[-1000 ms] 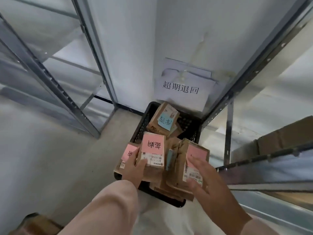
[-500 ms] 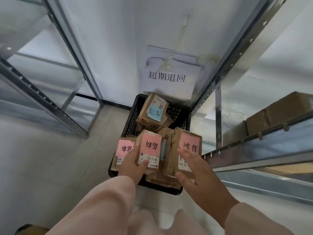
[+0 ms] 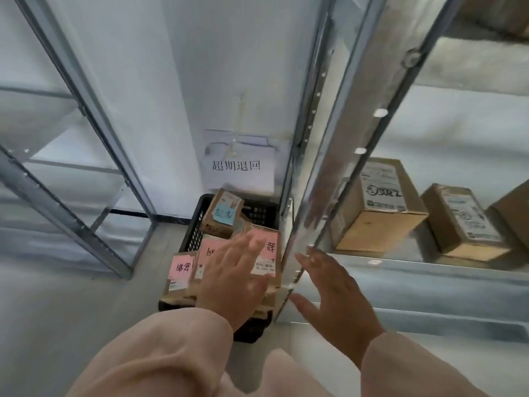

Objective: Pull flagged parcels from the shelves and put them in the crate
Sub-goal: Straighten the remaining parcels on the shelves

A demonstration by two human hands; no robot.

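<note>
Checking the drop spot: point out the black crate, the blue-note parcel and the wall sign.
black crate [image 3: 195, 229], head view, left mesh wall.
blue-note parcel [image 3: 224, 214], head view, on its blue note.
wall sign [image 3: 236, 165], head view, on the printed characters.

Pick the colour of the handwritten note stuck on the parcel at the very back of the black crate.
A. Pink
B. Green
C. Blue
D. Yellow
C: the rear parcel, leaning at the back of the black crate, carries a blue note, while the parcels in front of it carry pink notes.
</note>
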